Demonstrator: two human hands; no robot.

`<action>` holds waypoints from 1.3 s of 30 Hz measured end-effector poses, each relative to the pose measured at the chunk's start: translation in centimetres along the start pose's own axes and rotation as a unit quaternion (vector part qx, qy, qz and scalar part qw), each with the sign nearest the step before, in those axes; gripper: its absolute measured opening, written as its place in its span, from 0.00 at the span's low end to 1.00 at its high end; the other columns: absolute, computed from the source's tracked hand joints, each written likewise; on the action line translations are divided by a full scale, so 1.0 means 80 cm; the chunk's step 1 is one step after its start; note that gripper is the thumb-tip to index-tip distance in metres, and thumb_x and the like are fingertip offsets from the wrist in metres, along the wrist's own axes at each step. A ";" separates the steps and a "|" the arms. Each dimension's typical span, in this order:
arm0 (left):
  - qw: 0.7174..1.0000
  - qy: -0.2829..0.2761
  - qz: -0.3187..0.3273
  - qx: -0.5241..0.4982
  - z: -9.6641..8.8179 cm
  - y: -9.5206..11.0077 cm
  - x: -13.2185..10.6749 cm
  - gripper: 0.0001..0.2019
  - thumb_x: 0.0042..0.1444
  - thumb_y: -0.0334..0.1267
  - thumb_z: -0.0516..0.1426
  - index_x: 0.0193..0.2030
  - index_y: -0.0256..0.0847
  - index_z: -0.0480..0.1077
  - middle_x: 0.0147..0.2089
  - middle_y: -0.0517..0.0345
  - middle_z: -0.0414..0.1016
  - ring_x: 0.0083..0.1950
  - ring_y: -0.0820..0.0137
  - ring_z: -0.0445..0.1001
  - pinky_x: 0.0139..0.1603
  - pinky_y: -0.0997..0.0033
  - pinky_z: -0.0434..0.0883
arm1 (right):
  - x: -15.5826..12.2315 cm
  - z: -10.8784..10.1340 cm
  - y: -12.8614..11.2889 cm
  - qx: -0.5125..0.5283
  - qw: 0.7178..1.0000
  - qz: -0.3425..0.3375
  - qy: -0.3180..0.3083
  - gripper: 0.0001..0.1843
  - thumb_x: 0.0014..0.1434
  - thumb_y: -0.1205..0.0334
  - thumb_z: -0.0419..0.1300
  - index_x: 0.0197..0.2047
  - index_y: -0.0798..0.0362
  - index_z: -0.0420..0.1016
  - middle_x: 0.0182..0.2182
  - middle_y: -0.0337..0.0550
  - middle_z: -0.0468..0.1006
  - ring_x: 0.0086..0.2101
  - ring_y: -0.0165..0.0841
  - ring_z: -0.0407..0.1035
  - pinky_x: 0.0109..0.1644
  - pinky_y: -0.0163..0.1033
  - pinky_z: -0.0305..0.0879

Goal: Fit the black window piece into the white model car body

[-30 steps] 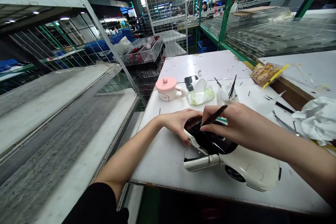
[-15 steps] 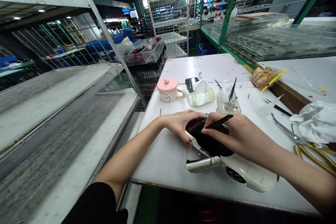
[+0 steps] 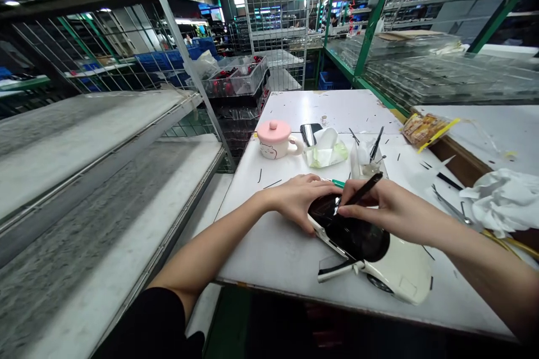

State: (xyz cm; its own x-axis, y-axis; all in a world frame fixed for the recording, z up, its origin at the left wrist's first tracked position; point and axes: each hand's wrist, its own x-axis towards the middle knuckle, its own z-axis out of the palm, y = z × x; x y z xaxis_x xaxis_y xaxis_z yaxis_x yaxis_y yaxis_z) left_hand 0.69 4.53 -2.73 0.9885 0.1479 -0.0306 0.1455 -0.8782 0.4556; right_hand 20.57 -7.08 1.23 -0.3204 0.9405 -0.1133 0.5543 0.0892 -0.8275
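Observation:
A white model car with a glossy black roof stands on the table, its near door swung outward. My left hand is wrapped round the left end of the car, thumb on the near side and fingers over the far side. Pinched in my right hand is a slim black pen-like tool, tilted with its lower end at the black roof. The fingers hide that tip. A green-ended stick shows just behind the car, partly covered by the hands.
Behind the hands are a pink-lidded mug, a phone, a tissue pack and a clear tool holder. Scissors and crumpled white paper lie to the right. A metal rack flanks the table's left.
The car has turned slightly, and its open door now appears edge-on. Both hands and the black tool have shifted a little right in view, exposing more of the roof and hood.

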 end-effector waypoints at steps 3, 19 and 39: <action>0.999 0.003 -0.016 0.036 0.004 0.005 -0.002 0.44 0.40 0.48 0.67 0.66 0.45 0.58 0.70 0.50 0.59 0.64 0.47 0.57 0.64 0.48 0.59 | 0.004 -0.001 0.001 0.020 1.000 0.002 -0.014 0.15 0.59 0.48 0.61 0.33 0.51 0.73 0.25 0.36 0.72 0.25 0.30 0.65 0.27 0.35 0.56; 0.998 0.023 -0.009 0.063 0.011 0.007 -0.010 0.48 0.42 0.48 0.67 0.71 0.48 0.52 0.70 0.49 0.57 0.66 0.47 0.55 0.64 0.47 0.58 | -0.061 0.067 0.010 -0.053 0.980 0.042 0.187 0.16 0.64 0.45 0.57 0.41 0.48 0.76 0.37 0.43 0.79 0.40 0.40 0.73 0.42 0.42 0.67; 0.995 0.027 -0.004 0.093 0.010 0.017 -0.016 0.50 0.45 0.47 0.67 0.72 0.44 0.48 0.73 0.44 0.53 0.72 0.44 0.48 0.70 0.36 0.44 | -0.058 0.063 0.036 0.239 0.952 0.052 0.184 0.19 0.56 0.43 0.66 0.32 0.53 0.75 0.33 0.46 0.79 0.34 0.37 0.73 0.38 0.40 0.68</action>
State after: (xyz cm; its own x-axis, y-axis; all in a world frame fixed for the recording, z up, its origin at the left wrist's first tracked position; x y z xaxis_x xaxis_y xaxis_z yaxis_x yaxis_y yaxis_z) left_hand -0.38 2.80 -2.80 0.9845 0.1748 0.0164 0.1631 -0.9453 0.2825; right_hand 19.76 -12.84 -3.40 0.0568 0.9952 -0.0799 0.1272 -0.0866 -0.9881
